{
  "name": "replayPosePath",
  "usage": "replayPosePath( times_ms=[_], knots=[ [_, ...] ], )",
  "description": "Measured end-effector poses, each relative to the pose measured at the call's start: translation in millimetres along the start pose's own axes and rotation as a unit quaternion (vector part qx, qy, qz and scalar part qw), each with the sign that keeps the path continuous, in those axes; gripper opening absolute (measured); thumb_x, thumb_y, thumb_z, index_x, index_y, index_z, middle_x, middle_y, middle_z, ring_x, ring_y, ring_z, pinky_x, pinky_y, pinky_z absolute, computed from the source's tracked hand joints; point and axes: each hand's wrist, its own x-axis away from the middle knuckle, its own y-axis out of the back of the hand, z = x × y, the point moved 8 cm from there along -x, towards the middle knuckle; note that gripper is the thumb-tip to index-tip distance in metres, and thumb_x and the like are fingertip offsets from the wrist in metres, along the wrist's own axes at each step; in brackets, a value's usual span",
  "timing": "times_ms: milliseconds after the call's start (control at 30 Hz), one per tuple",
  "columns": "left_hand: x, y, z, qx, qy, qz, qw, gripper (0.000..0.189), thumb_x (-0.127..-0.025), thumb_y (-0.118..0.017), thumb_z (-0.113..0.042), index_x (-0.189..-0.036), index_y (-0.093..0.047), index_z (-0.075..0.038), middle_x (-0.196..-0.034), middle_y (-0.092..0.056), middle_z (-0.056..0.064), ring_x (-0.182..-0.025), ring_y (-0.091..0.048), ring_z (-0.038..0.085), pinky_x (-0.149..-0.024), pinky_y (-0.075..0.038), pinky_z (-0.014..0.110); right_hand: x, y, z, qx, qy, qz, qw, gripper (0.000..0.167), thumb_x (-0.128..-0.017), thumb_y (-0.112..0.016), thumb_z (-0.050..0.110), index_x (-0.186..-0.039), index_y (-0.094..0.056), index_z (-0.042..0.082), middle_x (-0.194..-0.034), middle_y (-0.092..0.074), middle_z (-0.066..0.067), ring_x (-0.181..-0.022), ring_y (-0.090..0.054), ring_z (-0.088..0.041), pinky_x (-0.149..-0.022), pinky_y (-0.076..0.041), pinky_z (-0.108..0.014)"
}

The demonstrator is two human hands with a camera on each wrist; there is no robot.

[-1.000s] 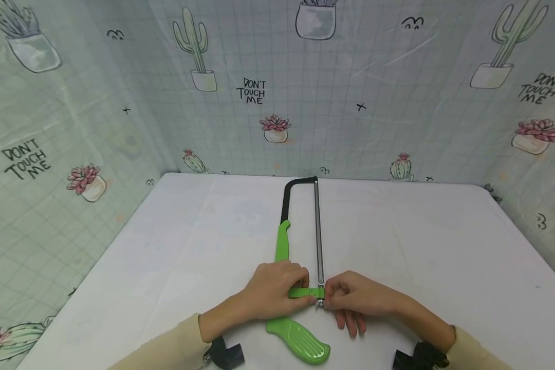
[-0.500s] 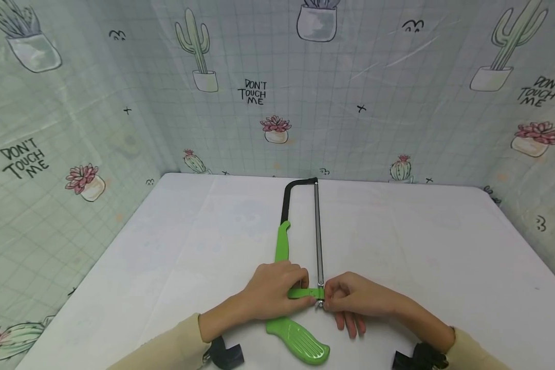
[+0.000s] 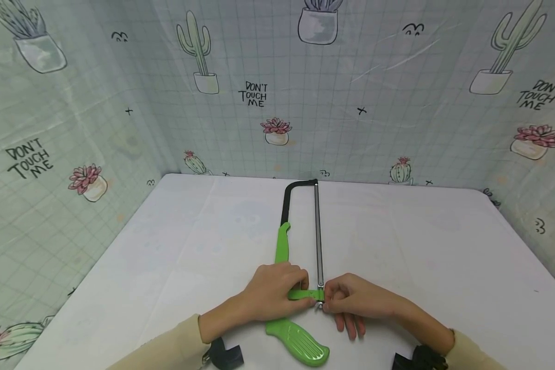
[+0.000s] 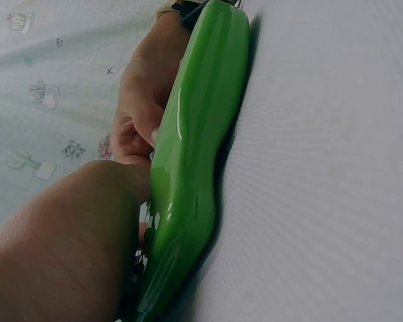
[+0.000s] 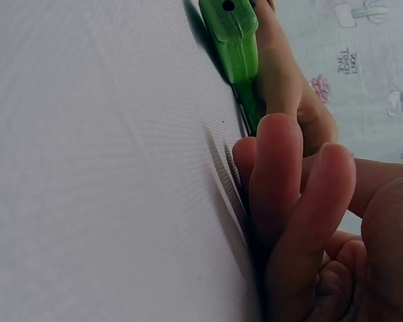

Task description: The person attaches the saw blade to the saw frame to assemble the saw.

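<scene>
A hacksaw with a green handle and black front frame lies flat on the white table, its grey blade along the right side. My left hand grips the green frame, thumb along the short green arm that meets the blade. At that arm's end is a small metal wing nut. My right hand has its thumb and index finger curled at the nut and arm end, the other fingers hanging below. The left wrist view is mostly filled by the green handle. In the right wrist view, the fingertip contact is hidden.
A white table carries the saw. A cactus-printed cloth rises behind and at both sides. Black wrist straps sit at both cuffs, close to the table.
The head view has tilted very slightly. Both hands and the hacksaw keep nearly the same place, with no clear finger movement.
</scene>
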Motion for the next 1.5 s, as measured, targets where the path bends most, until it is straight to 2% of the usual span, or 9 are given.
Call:
replayPosePath(
  times_ms=[400,467,733,967,1500],
  knots=[
    [3.0,1.5,-2.7,-0.002,0.003,-0.002,1.0000,0.027,-0.090,-0.068,-0.058,-0.087,-0.061,-0.032,-0.071,-0.045,-0.020,-0.067,-0.041,-0.002,-0.051,-0.030,0.020,3.5,-4.4,4.5,-0.004,0.015,0.012,0.9998,0.017,-0.102,-0.060,0.017,-0.100,-0.060,0.001,-0.070,-0.068,-0.031,-0.044,-0.062,-0.009,-0.039,-0.047,-0.023],
    [3.4,1.8,-3.7,-0.001,0.002,-0.003,1.0000,0.027,-0.090,-0.068,-0.058,-0.087,-0.061,-0.032,-0.071,-0.045,-0.019,-0.067,-0.040,-0.003,-0.052,-0.030,0.020,4.2,-5.0,4.3,-0.005,0.018,0.015,0.9997,0.017,-0.102,-0.060,0.017,-0.100,-0.060,0.000,-0.069,-0.068,-0.028,-0.044,-0.062,-0.008,-0.039,-0.047,-0.023],
    [3.4,-1.2,-3.9,-0.003,0.005,0.007,1.0000,0.027,-0.091,-0.066,-0.058,-0.087,-0.061,-0.032,-0.072,-0.045,-0.020,-0.067,-0.041,-0.002,-0.052,-0.031,0.020,5.6,-6.0,-0.2,-0.006,0.020,0.019,0.9996,0.018,-0.103,-0.060,0.019,-0.099,-0.060,0.001,-0.065,-0.071,-0.006,-0.043,-0.062,-0.008,-0.038,-0.047,-0.023],
    [2.2,-0.1,-4.2,-0.009,0.001,-0.003,1.0000,0.027,-0.090,-0.067,-0.059,-0.087,-0.060,-0.033,-0.072,-0.044,-0.021,-0.067,-0.041,-0.003,-0.051,-0.030,0.020,5.7,-3.3,0.9,0.000,0.020,0.019,0.9996,0.018,-0.103,-0.060,0.020,-0.100,-0.061,0.002,-0.066,-0.070,-0.004,-0.043,-0.062,-0.010,-0.038,-0.049,-0.027],
    [-0.6,0.9,-5.3,-0.005,0.009,0.007,0.9999,0.027,-0.090,-0.068,-0.058,-0.089,-0.062,-0.032,-0.072,-0.045,-0.021,-0.068,-0.042,-0.003,-0.051,-0.030,0.021,6.6,-1.3,1.6,-0.005,0.023,0.022,0.9995,0.018,-0.104,-0.058,0.019,-0.100,-0.061,0.001,-0.066,-0.070,-0.003,-0.044,-0.063,-0.010,-0.039,-0.050,-0.028]
  ],
)
